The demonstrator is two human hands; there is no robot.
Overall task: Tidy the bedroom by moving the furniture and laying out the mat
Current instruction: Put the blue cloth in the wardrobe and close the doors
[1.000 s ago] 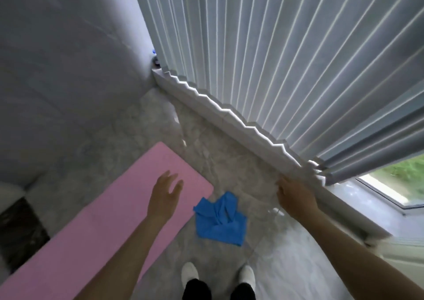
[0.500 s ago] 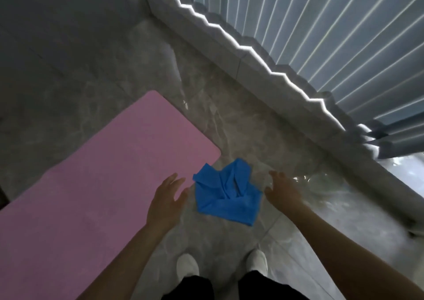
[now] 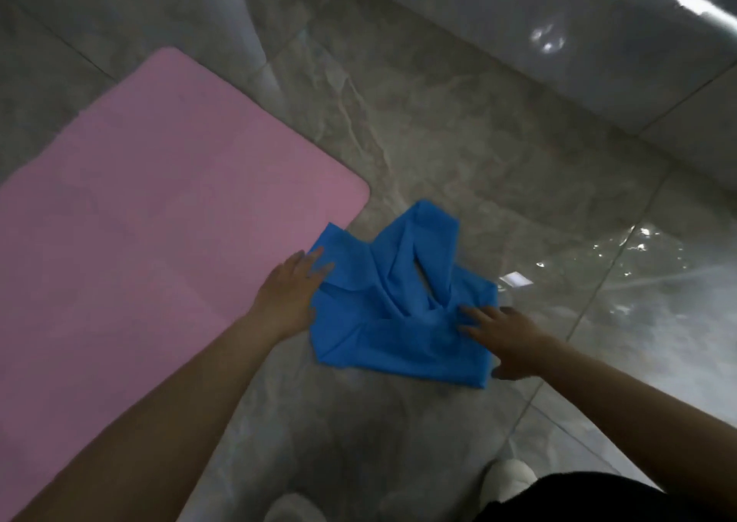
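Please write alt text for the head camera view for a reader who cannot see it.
Both hands, left hand and right hand, reach down onto a crumpled blue cloth on a grey tiled floor, beside a pink mat.

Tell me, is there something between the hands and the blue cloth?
Nothing visible. The left hand is at the left edge of the blue cloth, the right hand lies over its right part, both with fingers extended.
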